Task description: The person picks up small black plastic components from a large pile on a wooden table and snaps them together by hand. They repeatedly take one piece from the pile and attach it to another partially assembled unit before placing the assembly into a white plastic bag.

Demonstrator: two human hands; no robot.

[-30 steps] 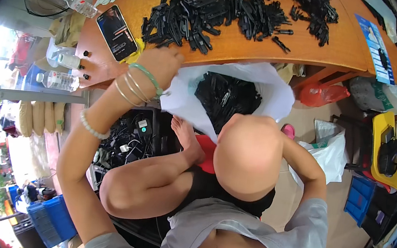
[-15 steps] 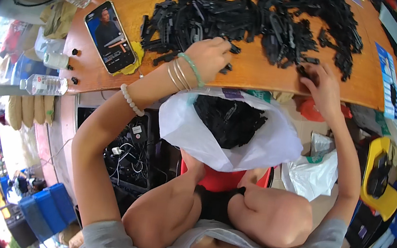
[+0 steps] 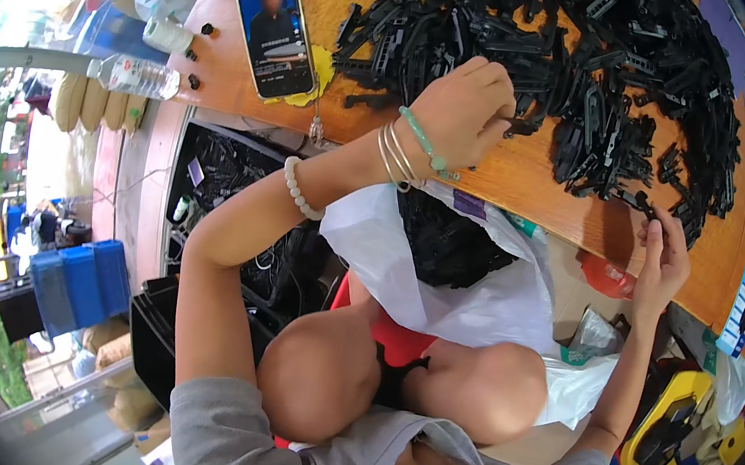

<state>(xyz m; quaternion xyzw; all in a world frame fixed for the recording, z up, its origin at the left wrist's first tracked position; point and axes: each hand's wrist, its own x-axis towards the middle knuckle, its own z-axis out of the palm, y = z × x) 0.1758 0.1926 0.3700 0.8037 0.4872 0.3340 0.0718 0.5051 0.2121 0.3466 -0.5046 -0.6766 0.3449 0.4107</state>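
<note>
Right hand [image 3: 665, 259] — out of sight a second ago — now pinches a small black piece [image 3: 645, 205] beside the black pile [image 3: 605, 145] on our table [image 3: 528, 177]; both hands seem engaged, though we can't tell whether the curled left hand [image 3: 465, 106] grips anything.

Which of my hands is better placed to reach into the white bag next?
Probably your left hand: it is near the table edge, just beyond the white bag's opening. Your right hand is farther away, at a black piece.
</note>
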